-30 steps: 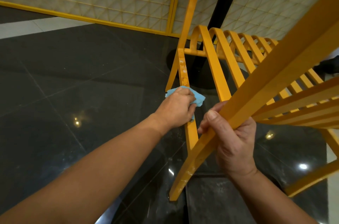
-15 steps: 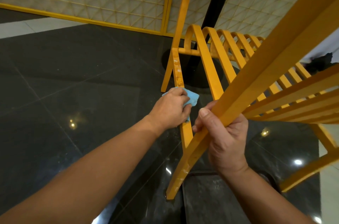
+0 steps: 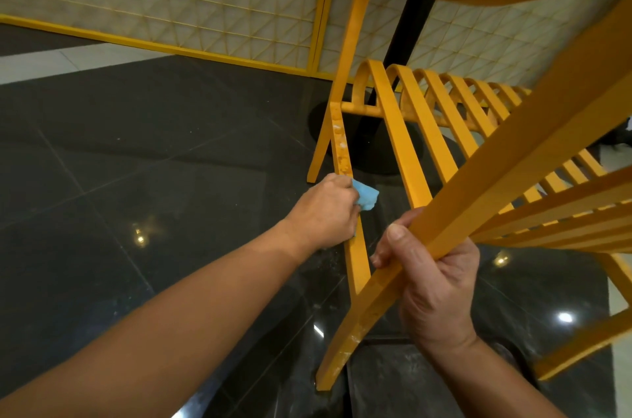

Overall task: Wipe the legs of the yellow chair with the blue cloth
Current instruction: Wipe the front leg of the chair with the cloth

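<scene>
Change: left hand is staying midway along the same leg; less of the blue cloth is showing.
Head view, left hand: gripping the cloth, pressing it against the scuffed far leg of the yellow chair.
Right hand: clasping the near leg; the chair is leaning over the dark floor.

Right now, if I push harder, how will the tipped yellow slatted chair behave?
Probably rigid: the yellow slatted chair shows no flex under the left hand and blue cloth. Likely to slide or pivot: it is tilted on the glossy dark floor, steadied by the right hand.
</scene>
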